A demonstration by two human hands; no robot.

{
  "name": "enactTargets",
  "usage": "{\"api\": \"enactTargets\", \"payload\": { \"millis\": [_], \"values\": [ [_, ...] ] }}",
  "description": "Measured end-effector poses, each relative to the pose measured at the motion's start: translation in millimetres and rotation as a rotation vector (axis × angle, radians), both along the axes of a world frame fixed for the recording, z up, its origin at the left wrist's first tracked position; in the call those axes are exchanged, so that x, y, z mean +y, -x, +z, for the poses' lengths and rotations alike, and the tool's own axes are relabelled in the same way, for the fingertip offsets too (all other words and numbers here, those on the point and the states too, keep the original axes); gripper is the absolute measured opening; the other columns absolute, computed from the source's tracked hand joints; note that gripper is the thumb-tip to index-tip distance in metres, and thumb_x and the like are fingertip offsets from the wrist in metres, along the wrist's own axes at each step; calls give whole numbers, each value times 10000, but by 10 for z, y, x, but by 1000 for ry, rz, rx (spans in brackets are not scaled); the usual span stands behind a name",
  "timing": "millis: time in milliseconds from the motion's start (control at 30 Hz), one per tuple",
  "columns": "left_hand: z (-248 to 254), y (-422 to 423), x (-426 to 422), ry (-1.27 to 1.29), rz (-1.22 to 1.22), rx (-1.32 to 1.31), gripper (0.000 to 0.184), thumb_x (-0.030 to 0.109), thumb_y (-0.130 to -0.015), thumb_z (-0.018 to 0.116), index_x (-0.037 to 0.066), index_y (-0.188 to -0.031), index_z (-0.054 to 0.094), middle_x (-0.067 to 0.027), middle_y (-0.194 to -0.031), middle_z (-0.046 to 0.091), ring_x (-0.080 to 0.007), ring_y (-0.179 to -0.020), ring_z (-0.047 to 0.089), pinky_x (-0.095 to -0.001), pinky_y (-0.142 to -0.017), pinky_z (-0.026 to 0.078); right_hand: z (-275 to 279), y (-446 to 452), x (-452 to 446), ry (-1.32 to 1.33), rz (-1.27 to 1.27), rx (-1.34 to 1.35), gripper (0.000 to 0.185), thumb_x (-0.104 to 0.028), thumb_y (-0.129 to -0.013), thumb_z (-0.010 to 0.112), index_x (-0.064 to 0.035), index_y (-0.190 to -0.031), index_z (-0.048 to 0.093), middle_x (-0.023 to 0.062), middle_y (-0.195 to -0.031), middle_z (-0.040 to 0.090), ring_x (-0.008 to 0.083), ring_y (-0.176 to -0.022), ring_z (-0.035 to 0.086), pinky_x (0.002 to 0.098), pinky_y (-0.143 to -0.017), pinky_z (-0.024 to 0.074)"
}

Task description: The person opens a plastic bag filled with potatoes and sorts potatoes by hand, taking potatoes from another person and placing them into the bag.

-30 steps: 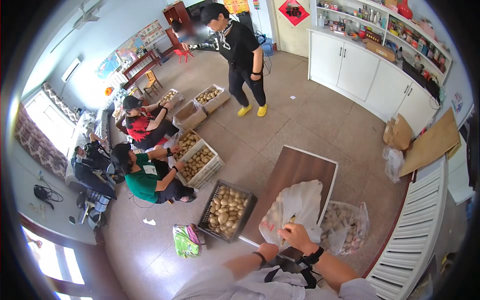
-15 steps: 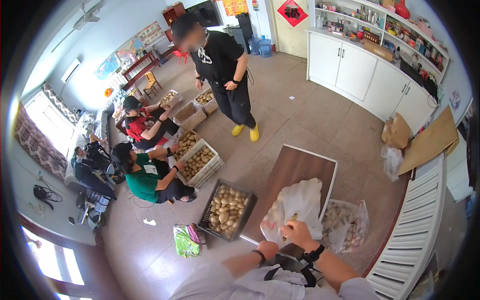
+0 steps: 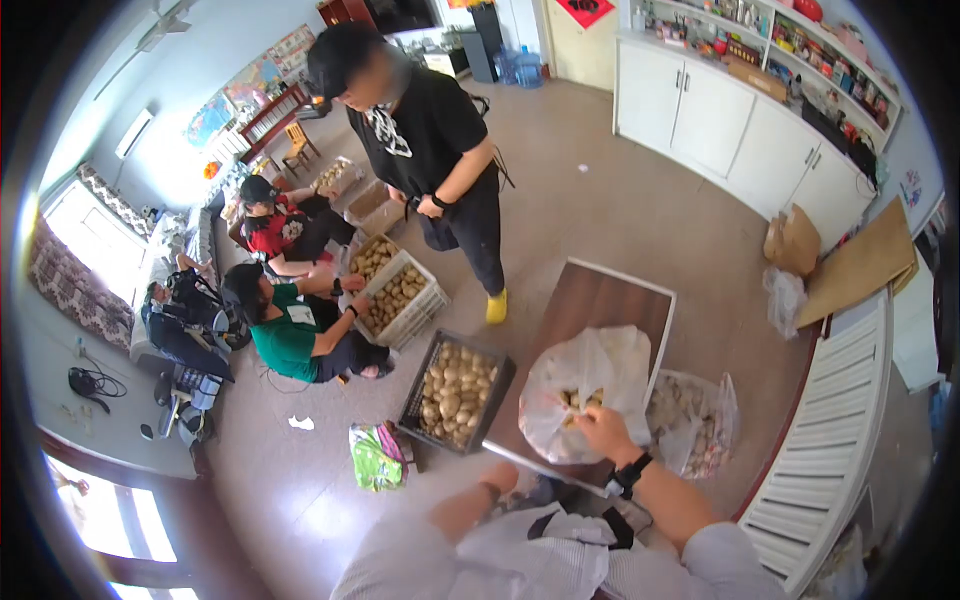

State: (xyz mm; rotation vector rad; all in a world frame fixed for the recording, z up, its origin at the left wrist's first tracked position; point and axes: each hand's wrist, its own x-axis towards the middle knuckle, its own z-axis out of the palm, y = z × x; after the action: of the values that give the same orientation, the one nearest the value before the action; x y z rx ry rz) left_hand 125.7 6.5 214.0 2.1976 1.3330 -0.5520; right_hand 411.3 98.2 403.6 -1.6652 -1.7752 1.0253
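Note:
A translucent plastic bag (image 3: 545,400) sits on a low brown table (image 3: 610,305), with small brownish pieces showing at its mouth. My right hand (image 3: 603,430) reaches over the bag, its fingers pinched together at those pieces; what it grips, if anything, is too small to name. Lower and to the left, my left hand (image 3: 500,477) is near the table's front edge, blurred, with its fingers unclear. Left of the table, a black crate (image 3: 412,420) holds several potatoes (image 3: 457,390).
A standing person (image 3: 430,150) is beyond the table. Two seated people (image 3: 290,335) handle potatoes at a white crate (image 3: 425,325). Another filled bag (image 3: 700,430) lies right of the table. A green bag (image 3: 377,460) is on the floor, and a radiator (image 3: 825,450) stands at the right.
The standing person has come closer. My left hand has drawn left and away from the bag. The bag's mouth is spread wider, and my right hand has moved slightly up over it.

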Motion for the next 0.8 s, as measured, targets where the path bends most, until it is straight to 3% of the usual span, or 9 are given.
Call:
{"api": "enactTargets", "payload": {
  "millis": [33, 100, 167, 200, 300, 467, 600, 667, 800],
  "values": [
    [114, 33, -120, -74, -68, -39, 226, 198, -875, 540, 48, -838, 705, -163, -908, 694, -339, -871, 669, -479, -766, 532, -104, -55, 9, -10, -5, -24, 328, -331, -847, 634, -13, -768, 640, 212, -701, 631, 390, -699, 634, 460, -622, 477],
    [-368, 276, -433, -191, -290, -40, 220, 235, -858, 555, 92, -753, 685, -121, -773, 675, -313, -789, 667, -471, -704, 525, -260, -165, 13, -12, -31, 2, 300, -326, -859, 622, -30, -825, 656, 206, -755, 654, 385, -739, 645, 459, -640, 489],
    [-212, 338, -745, -18, 11, -195, 226, 257, -845, 552, 100, -748, 683, -120, -743, 669, -338, -746, 657, -478, -678, 516, -312, -259, -7, -42, -26, -4, 293, -332, -878, 606, -45, -865, 660, 197, -783, 664, 392, -756, 642, 474, -659, 490],
    [45, 307, -794, 154, 104, -172, 261, 277, -878, 527, 77, -799, 676, -133, -828, 682, -361, -820, 654, -480, -719, 510, -304, -270, -3, -6, -59, -42, 294, -327, -874, 604, -38, -853, 655, 206, -778, 656, 406, -757, 632, 492, -664, 483],
    [301, 345, -1039, 253, -151, -216, 337, 336, -937, 483, 64, -934, 682, -169, -975, 681, -378, -941, 635, -464, -818, 498, -406, -363, 63, -161, -63, -133, 300, -292, -838, 617, 3, -784, 623, 232, -707, 613, 408, -664, 604, 466, -601, 452],
    [239, 344, -1242, 549, 347, -262, 520, 455, -969, 436, 27, -1180, 643, -230, -1168, 638, -380, -1110, 590, -400, -975, 450, -347, -343, 85, -67, -85, -193, 283, -274, -819, 633, 0, -751, 623, 233, -721, 635, 433, -713, 615, 510, -661, 483],
    [442, 232, -1174, 593, 523, -300, 630, 530, -921, 460, -18, -1183, 628, -285, -1202, 608, -416, -1139, 572, -440, -979, 435, -489, -316, 93, -102, -98, -133, 271, -240, -823, 637, 23, -770, 601, 231, -676, 606, 424, -654, 596, 476, -597, 456],
    [619, 174, -1155, 690, 590, -260, 602, 522, -947, 446, 8, -1196, 637, -212, -1228, 632, -340, -1166, 587, -380, -1002, 434, -537, -284, 59, -108, -96, -102, 274, -224, -828, 646, 39, -785, 584, 226, -652, 589, 408, -614, 584, 445, -558, 432],
    [730, 176, -1235, 604, 548, -317, 548, 488, -931, 498, 21, -1179, 645, -214, -1175, 652, -346, -1115, 610, -389, -972, 456, -505, -198, -39, -20, -68, -60, 273, -235, -854, 637, 35, -853, 595, 207, -679, 605, 374, -638, 598, 431, -591, 440]
  ]
}}
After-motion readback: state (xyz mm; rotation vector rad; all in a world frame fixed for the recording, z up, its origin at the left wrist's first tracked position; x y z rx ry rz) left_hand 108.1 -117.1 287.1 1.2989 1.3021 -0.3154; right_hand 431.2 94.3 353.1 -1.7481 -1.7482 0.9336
